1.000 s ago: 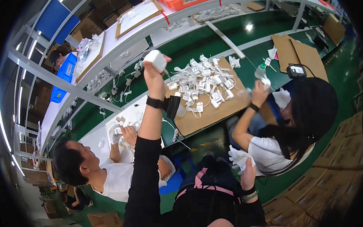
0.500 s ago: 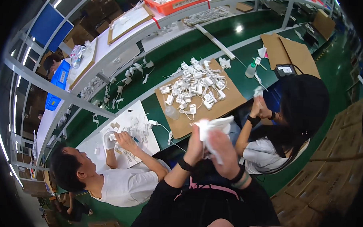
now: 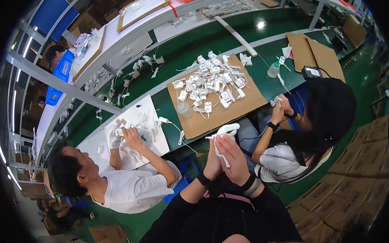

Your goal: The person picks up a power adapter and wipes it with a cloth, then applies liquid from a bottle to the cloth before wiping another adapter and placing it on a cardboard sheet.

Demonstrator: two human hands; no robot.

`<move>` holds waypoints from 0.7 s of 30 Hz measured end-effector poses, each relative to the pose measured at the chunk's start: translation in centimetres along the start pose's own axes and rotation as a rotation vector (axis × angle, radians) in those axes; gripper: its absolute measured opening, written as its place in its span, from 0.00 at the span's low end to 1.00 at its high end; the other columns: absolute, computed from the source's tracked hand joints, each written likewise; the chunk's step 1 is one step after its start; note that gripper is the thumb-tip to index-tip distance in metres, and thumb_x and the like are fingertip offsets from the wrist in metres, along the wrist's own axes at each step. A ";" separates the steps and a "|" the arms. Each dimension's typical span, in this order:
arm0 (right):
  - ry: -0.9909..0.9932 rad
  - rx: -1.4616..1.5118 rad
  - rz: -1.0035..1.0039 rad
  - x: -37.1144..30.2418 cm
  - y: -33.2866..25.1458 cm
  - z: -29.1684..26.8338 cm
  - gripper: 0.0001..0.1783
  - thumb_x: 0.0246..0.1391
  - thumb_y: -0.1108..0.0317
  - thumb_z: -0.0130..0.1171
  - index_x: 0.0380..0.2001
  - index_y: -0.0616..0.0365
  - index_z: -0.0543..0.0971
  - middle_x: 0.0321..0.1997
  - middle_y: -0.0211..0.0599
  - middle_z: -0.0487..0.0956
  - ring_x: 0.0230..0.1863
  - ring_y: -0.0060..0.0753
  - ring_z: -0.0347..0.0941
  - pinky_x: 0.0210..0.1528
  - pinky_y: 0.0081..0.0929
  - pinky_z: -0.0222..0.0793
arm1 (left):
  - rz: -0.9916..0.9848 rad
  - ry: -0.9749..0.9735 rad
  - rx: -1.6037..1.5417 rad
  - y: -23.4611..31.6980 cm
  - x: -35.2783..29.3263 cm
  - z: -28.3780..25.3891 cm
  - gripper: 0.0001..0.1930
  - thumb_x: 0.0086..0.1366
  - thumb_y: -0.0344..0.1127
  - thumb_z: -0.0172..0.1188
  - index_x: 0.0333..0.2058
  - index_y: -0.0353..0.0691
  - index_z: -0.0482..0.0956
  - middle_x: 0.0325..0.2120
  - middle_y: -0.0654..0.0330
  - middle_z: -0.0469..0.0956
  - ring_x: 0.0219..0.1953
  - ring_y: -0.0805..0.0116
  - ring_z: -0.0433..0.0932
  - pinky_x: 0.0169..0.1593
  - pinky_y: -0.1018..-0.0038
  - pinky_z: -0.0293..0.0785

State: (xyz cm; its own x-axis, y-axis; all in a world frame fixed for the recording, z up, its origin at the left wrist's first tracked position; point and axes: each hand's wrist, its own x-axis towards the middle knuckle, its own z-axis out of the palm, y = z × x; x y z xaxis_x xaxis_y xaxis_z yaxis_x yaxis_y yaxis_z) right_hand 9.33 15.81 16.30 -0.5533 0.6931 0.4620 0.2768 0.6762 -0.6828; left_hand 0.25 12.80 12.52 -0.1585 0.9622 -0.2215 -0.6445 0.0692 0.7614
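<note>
In front of my body, both hands are closed together around a white cable bundle (image 3: 228, 129) with a white cloth against it. My left hand (image 3: 212, 163) cups it from the left, and my right hand (image 3: 233, 156) presses over it with its fingers laid together. A looped end sticks out above the fingers, and a thin plug tip points left. The white cloth (image 3: 221, 156) shows between my palms; the rest of the bundle is hidden. Beyond my hands, a pile of white power adapters (image 3: 213, 81) with cables lies on a brown cardboard sheet (image 3: 194, 129).
At the left, a co-worker's hands (image 3: 132, 137) handle adapters over a white board (image 3: 150, 109). To the right, another co-worker's hands (image 3: 280, 108) hold a white piece. A clear bottle (image 3: 185, 110) and a green-topped bottle (image 3: 273, 69) stand on the green bench (image 3: 172, 141).
My hands have turned and drawn closer together round the bundle, and the blurred cloth has folded down between them. The looped end now shows clearly. The view has shifted slightly.
</note>
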 end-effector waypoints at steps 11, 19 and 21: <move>0.071 0.232 0.145 -0.9 0.5 1.4 0.22 0.56 0.70 0.45 0.54 0.65 0.67 0.59 0.49 0.65 0.62 0.45 0.59 0.62 0.32 0.52 | -0.098 0.073 -0.084 -1.4 0.7 -1.6 0.32 0.63 0.67 0.30 0.24 0.42 0.65 0.14 0.66 0.61 0.12 0.75 0.57 0.15 0.80 0.53; 0.085 1.065 0.644 0.1 5.0 1.3 0.25 0.51 0.73 0.50 0.54 0.65 0.66 0.57 0.47 0.67 0.62 0.44 0.60 0.61 0.33 0.54 | -0.256 -0.684 -0.617 -2.4 1.5 -6.6 0.30 0.66 0.63 0.31 0.44 0.40 0.66 0.29 0.61 0.69 0.28 0.72 0.68 0.33 0.78 0.65; 0.140 0.669 0.398 -1.0 2.0 1.1 0.25 0.52 0.71 0.49 0.55 0.64 0.65 0.58 0.47 0.66 0.62 0.47 0.58 0.62 0.35 0.52 | -0.210 -0.693 -0.735 -1.6 2.1 -7.3 0.31 0.67 0.61 0.30 0.54 0.40 0.61 0.41 0.58 0.71 0.42 0.68 0.72 0.48 0.73 0.68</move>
State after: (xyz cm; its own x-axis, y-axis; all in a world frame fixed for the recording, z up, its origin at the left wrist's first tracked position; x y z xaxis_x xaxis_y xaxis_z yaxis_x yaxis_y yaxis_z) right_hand 9.55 16.16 13.84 -0.3953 0.9065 0.1479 -0.1227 0.1074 -0.9866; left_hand -4.51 12.79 6.44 0.3256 0.9061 0.2701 -0.9446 0.2989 0.1357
